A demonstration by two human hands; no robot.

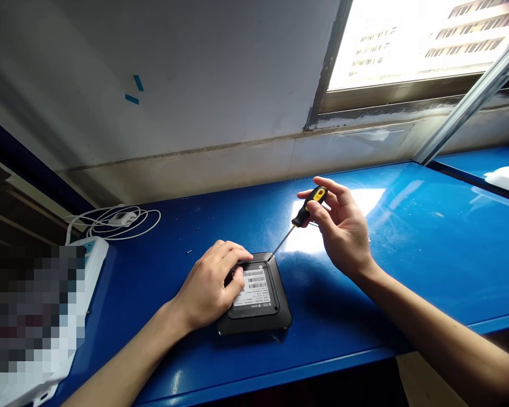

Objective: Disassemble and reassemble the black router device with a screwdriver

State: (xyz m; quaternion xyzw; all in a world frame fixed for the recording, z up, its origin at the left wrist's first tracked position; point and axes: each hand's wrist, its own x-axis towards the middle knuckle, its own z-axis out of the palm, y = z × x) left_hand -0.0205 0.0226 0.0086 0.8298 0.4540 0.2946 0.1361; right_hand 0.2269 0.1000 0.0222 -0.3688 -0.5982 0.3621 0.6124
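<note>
A black, square-cornered electronic box (254,323) lies on the blue table with its labelled underside up. A white printed label (258,291) with barcodes covers much of that face. My left hand (216,282) grips the box at its left side, thumb on the label and fingers over the far left edge. Between the thumb and fingers of my right hand (343,226) is a screwdriver (309,206) with a black and yellow handle. It slants down to the left, its tip at the box's far right corner. Whether the tip sits in a screw is too small to tell.
Two tiny screw-like bits (189,251) lie left of the box on the blue table (407,254). A coiled white cable (123,219) with a plug lies at the far left, behind a white device (95,254). A metal post (458,116) rises at the right.
</note>
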